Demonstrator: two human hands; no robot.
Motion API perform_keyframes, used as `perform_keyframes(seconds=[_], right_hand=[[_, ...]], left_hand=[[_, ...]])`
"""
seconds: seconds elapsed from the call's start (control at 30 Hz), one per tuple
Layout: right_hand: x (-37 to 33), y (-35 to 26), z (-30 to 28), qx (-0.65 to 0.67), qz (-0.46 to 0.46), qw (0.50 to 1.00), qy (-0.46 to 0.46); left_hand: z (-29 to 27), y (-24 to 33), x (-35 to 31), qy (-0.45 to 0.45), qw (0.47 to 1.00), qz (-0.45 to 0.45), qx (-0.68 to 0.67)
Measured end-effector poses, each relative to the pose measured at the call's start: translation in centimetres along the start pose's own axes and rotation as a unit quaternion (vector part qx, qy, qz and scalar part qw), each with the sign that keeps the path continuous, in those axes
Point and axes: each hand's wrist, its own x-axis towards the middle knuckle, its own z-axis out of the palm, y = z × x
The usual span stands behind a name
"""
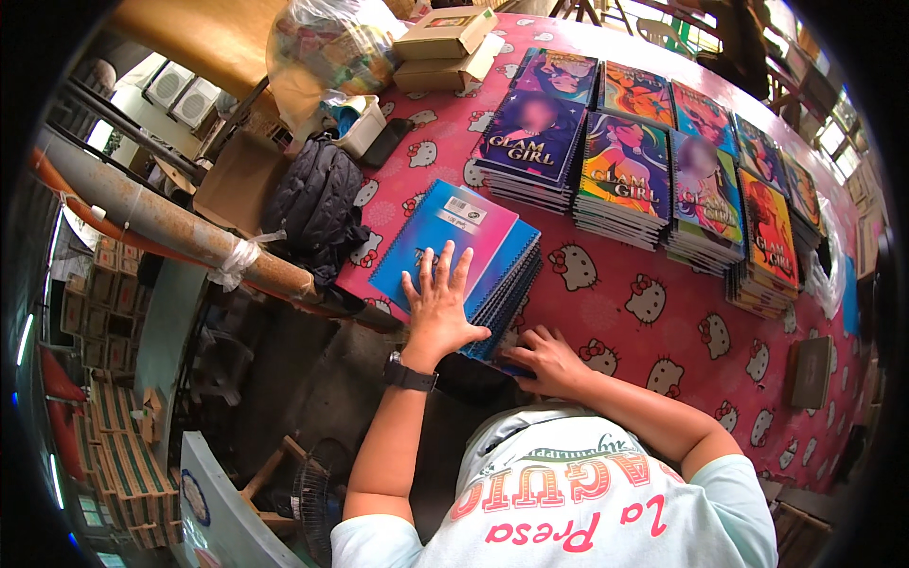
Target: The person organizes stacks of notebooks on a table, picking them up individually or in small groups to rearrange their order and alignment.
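A stack of spiral notebooks point(502, 232) with blue and pink covers sits near the table's front edge, its layers fanned slightly at the right side. My left hand point(437, 301) lies on the top cover with its fingers spread, and a dark watch is on that wrist. A white label point(461, 215) shows on the cover beyond the fingertips. At the stack's near right corner my right hand point(547, 362) is curled against the lower notebooks; its fingertips are partly hidden at a blue edge there.
Stacks of colourful illustrated notebooks point(620, 175) stand along the far right of the pink table point(606, 312). To the left are a black backpack point(315, 208), a white bin point(363, 131), cardboard boxes point(445, 33) and a rusty pipe point(161, 213). A fan point(317, 497) stands below.
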Motion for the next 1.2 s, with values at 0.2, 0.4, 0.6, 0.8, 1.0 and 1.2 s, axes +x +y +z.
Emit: perform_keyframes(seconds=[0.2,0.4,0.6,0.8,1.0,1.2], right_hand=[[0.5,0.7,0.5,0.075,-0.029,0.997,0.000],[3.0,2.3,-0.6,0.251,0.155,0.930,-0.221],[0.2,-0.6,0.0,-0.045,0.001,0.999,0.007],[3.9,3.2,-0.3,0.447,0.299,0.798,-0.271],[-1.4,0.1,-2.2,0.055,0.133,0.967,-0.211],[-17.5,7.4,-13.4,0.647,0.295,0.690,0.134]], left_hand=[[0.1,0.1,0.1,-0.002,1.000,0.000,0.001],[0.0,0.3,0.4,0.004,1.000,0.002,0.004],[0.4,-0.4,-0.2,0.011,1.000,-0.002,0.002],[-0.1,-0.1,0.3,0.019,1.000,0.011,0.012],[-0.3,-0.2,0.1,-0.021,0.998,0.030,0.042],[-1.5,4.7,0.4,0.025,0.998,-0.047,-0.013]])
